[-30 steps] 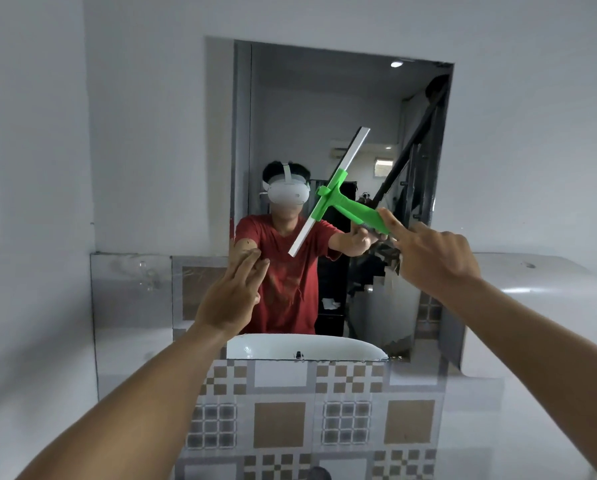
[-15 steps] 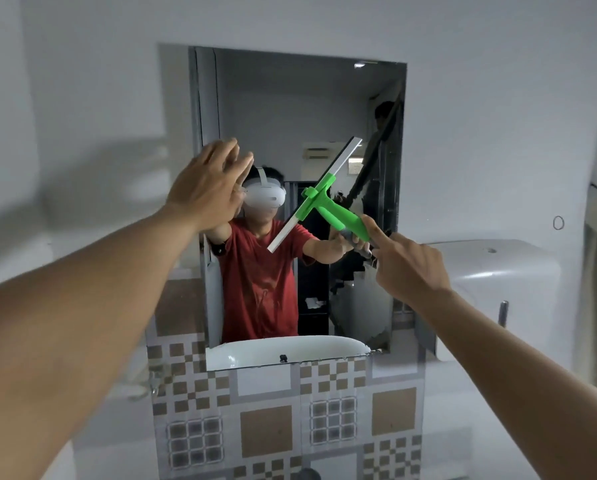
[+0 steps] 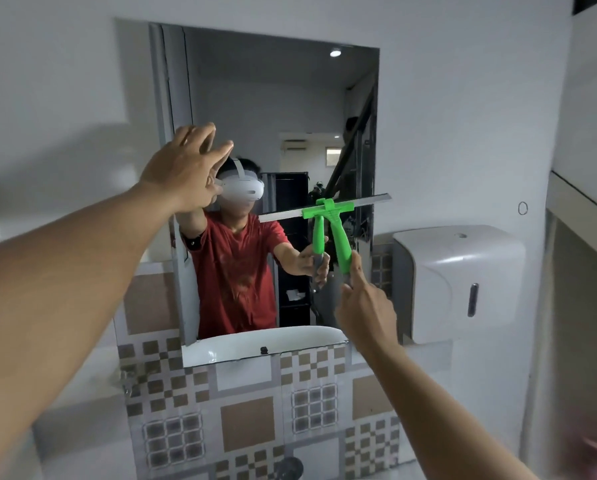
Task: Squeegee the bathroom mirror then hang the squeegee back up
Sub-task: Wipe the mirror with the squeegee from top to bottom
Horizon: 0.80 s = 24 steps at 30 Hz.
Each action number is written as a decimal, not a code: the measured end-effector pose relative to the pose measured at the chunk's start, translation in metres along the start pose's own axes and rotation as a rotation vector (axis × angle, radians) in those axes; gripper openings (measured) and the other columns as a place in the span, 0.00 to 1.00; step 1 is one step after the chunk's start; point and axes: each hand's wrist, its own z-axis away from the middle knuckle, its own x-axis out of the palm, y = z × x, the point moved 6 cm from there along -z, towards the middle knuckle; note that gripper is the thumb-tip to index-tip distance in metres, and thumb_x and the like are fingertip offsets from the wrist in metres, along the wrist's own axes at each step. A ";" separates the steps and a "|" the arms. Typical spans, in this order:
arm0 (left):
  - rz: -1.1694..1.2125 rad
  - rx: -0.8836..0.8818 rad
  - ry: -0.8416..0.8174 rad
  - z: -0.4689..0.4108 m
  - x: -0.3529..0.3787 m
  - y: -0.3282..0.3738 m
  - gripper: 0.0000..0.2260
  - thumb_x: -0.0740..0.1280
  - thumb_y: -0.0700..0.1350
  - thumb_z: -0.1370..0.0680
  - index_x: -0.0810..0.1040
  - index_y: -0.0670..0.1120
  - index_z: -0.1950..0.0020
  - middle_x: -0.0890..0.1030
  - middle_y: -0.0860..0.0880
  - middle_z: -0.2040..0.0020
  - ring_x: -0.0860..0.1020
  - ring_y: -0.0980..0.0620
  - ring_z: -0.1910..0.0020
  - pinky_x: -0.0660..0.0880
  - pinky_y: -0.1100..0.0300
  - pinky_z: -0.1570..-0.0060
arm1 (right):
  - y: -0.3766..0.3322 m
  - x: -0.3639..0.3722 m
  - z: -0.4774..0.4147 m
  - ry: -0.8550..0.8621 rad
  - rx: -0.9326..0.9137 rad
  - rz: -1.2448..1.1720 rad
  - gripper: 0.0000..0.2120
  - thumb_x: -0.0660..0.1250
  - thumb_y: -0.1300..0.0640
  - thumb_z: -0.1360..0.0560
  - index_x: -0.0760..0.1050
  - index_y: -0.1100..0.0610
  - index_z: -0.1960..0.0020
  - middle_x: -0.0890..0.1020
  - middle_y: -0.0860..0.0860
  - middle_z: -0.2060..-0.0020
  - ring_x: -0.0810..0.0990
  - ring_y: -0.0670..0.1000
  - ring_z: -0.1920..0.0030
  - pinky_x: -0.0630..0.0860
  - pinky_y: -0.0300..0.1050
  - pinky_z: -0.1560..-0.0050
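The wall mirror (image 3: 262, 98) fills the upper middle of the view and reflects a person in a red shirt. A green squeegee (image 3: 340, 237) with a pale, nearly level blade lies against the glass at its right side, handle pointing down. My right hand (image 3: 364, 308) grips the lower end of that handle. My left hand (image 3: 186, 171) is raised flat at the mirror's left edge, fingers together and extended, holding nothing.
A white paper dispenser (image 3: 459, 282) is mounted on the wall right of the mirror. A small ring hook (image 3: 522, 208) sits on the wall above it. Patterned brown tiles (image 3: 248, 424) cover the wall below the mirror. A ledge (image 3: 581, 206) juts out at far right.
The squeegee blade has turned from a steep diagonal to nearly level and dropped toward the mirror's right side. My left hand rose from below the mirror to its upper left edge.
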 end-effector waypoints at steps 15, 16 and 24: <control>-0.007 0.020 -0.012 -0.011 -0.024 -0.024 0.21 0.68 0.43 0.24 0.74 0.49 0.32 0.70 0.43 0.31 0.67 0.38 0.34 0.79 0.39 0.50 | -0.124 0.076 0.056 -0.074 0.279 -0.673 0.36 0.55 0.56 0.17 0.33 0.51 0.20 0.83 0.54 0.56 0.82 0.52 0.60 0.77 0.50 0.62; -0.008 0.019 -0.015 -0.011 -0.023 -0.024 0.22 0.69 0.43 0.24 0.73 0.50 0.30 0.70 0.43 0.31 0.67 0.38 0.33 0.79 0.39 0.49 | -0.134 0.080 0.059 -0.075 0.246 -0.678 0.37 0.56 0.56 0.17 0.32 0.48 0.20 0.83 0.54 0.56 0.82 0.52 0.60 0.79 0.52 0.59; 0.016 0.040 -0.072 -0.015 -0.023 -0.030 0.27 0.72 0.45 0.23 0.72 0.51 0.24 0.68 0.44 0.28 0.67 0.38 0.31 0.77 0.39 0.43 | -0.164 0.101 0.077 -0.140 -0.031 -0.454 0.36 0.56 0.56 0.16 0.34 0.51 0.20 0.82 0.55 0.53 0.79 0.51 0.62 0.79 0.48 0.63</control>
